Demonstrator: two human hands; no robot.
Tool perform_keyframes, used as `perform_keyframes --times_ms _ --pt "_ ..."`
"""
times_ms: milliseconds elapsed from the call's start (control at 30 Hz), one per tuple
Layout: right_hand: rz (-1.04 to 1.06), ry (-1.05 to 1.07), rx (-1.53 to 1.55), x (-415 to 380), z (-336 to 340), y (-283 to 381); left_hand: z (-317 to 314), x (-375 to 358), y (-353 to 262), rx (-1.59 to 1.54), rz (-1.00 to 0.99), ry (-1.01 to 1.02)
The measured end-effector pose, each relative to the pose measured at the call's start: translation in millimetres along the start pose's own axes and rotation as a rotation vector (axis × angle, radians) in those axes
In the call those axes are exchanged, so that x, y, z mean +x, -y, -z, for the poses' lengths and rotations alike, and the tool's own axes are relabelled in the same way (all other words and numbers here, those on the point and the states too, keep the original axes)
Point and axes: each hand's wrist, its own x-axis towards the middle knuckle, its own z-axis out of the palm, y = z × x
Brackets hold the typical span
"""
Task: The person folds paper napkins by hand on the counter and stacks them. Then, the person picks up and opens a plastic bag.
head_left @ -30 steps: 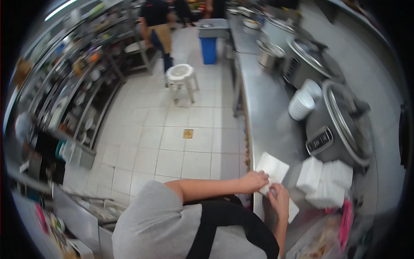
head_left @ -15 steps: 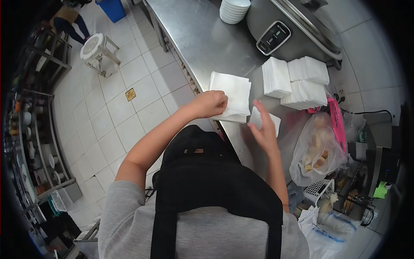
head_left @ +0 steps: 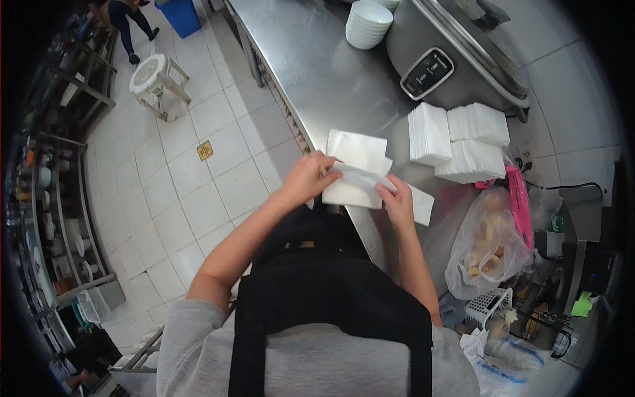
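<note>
Grip, left: left hand (head_left: 308,177) closed, thumb and fingers pinching the left end of a white napkin (head_left: 360,177)
Grip, right: right hand (head_left: 399,200) closed too, thumb on top at the right end of the same napkin, other fingers partly hidden
Napkin: held between both hands over the near edge of the steel table (head_left: 331,73), creased along its length; exact fold can't tell
Loose pile: white sheets (head_left: 357,142) flat on the table under the held napkin, showing on its far side; contact with it can't tell
Side sheet: another white piece (head_left: 423,206) on the table just right of the right hand
Stacks: three folded bundles (head_left: 428,135) side by side, right of the loose pile, well apart from both hands
Cooker: big grey rice cooker (head_left: 397,59) behind the bundles, control panel facing the person
Bowls: white stack (head_left: 367,26) left of the cooker, upright
Bag: clear plastic bag (head_left: 486,248) near the right forearm, brownish items inside, pink plastic (head_left: 520,205) along its far side
Floor: white stool (head_left: 151,76) on tiles left of the table, blue bin (head_left: 178,16) farther back, another person's legs (head_left: 124,30) beyond the stool
Clothing: black apron (head_left: 331,291) over grey shirt (head_left: 337,357)
</note>
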Motion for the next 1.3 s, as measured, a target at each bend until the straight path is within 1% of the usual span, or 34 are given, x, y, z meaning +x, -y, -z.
perform_keyframes --times_ms 67,133,167,200,233,267,300,333,367,400,433,467,500,533,567,600,667,700,733,800,867,900,933,1000,1067,1167,1233,1267,1300 --pt "0.041 0.01 0.011 0.4 2.8 -9.4 0.3 -2.1 -3.7 -0.024 0.044 -0.068" --pt "0.093 0.031 -0.201 -0.4 9.1 -14.2 -6.0 -4.7 2.4 -0.047 0.088 -0.044" --pt "0.092 -0.04 -0.203 -4.9 7.9 -13.9 -14.3 -8.0 10.8 -0.1 0.165 -0.014" --pt "0.112 -0.086 -0.189 -8.6 4.2 -16.0 -19.8 -11.7 12.9 -0.111 0.166 -0.03" --pt "0.037 -0.014 -0.105 -0.7 7.4 -40.8 -24.8 -15.0 16.2 -0.138 0.181 -0.05" --pt "0.068 0.057 -0.059 0.1 4.6 -23.8 -28.2 -17.2 23.3 -0.13 0.149 -0.058" --pt "0.094 0.077 -0.062 3.3 5.5 -20.1 -21.2 -15.9 17.9 -0.169 0.111 -0.029" --pt "0.027 0.096 0.093 10.6 7.7 -42.0 -28.9 -15.5 28.7 -0.116 0.038 -0.072" --pt "0.021 0.023 0.042 13.2 7.0 -49.3 -23.5 -15.8 22.9 -0.206 0.076 -0.054" --pt "0.046 -0.058 0.024 20.5 8.6 -78.0 -32.2 -17.4 32.9 -0.178 0.029 -0.094" --pt "0.095 -0.056 -0.018 26.9 8.0 -84.5 -30.4 -19.0 28.8 -0.161 0.052 -0.103" --pt "0.13 -0.071 -0.059 24.8 8.8 -78.0 -29.9 -21.2 25.5 -0.204 0.071 -0.092" --pt "0.151 -0.039 -0.045 24.6 8.8 -55.1 -30.5 -23.3 24.3 -0.271 0.106 -0.091" --pt "-0.105 0.085 -0.007 20.2 13.7 -27.2 -30.8 -24.7 22.5 -0.346 0.137 -0.08" --pt "-0.37 0.204 0.019 15.7 15.7 -4.6 -24.4 -25.8 16.4 -0.342 0.145 -0.095" --pt "-0.369 0.213 0.013 10.4 16.1 -0.8 -25.3 -28.8 12.2 -0.371 0.167 -0.082" --pt "-0.263 0.186 0.057 9.0 13.7 2.0 -28.8 -29.7 14.9 -0.393 0.176 -0.09" --pt "-0.17 0.118 0.011 10.5 9.7 -3.8 -32.7 -30.7 19.1 -0.418 0.179 -0.094" --pt "-0.154 0.133 0.005 11.5 8.6 -0.1 -30.8 -32.1 20.4 -0.441 0.185 -0.099" --pt "-0.271 0.164 0.057 7.5 9.7 12.5 -27.2 -32.1 21.7 -0.462 0.164 -0.108" --pt "-0.306 0.164 0.059 6.4 3.0 25.9 -31.6 -32.3 22.6 -0.493 0.172 -0.1" --pt "-0.334 0.146 0.055 5.2 -0.1 34.4 -26.8 -31.7 19.2 -0.48 0.206 -0.048" --pt "-0.36 0.124 0.046 3.5 1.2 37.6 -25.4 -31.8 18.7 -0.496 0.213 -0.036" --pt "-0.378 0.127 0.052 8.0 4.3 26.2 -25.8 -30.3 18.7 -0.443 0.178 -0.057" --pt "-0.344 0.164 -0.118 15.0 7.4 17.8 -30.5 -30.7 20.8 -0.463 0.17 -0.07" --pt "-0.353 0.186 -0.089 24.1 11.9 -4.1 -31.3 -27.3 25.8 -0.48 0.226 -0.033" --pt "-0.025 0.117 0.079 32.7 5.7 -46.9 -43.5 -31.2 36.5 -0.53 0.227 -0.117" --pt "-0.052 0.097 0.069 26.0 7.0 -49.7 -39.6 -28.8 36.8 -0.77 0.207 -0.063" --pt "-0.076 0.135 0.051 31.9 3.1 -39.1 -35.8 -28.8 36.6 -0.732 0.22 -0.066"
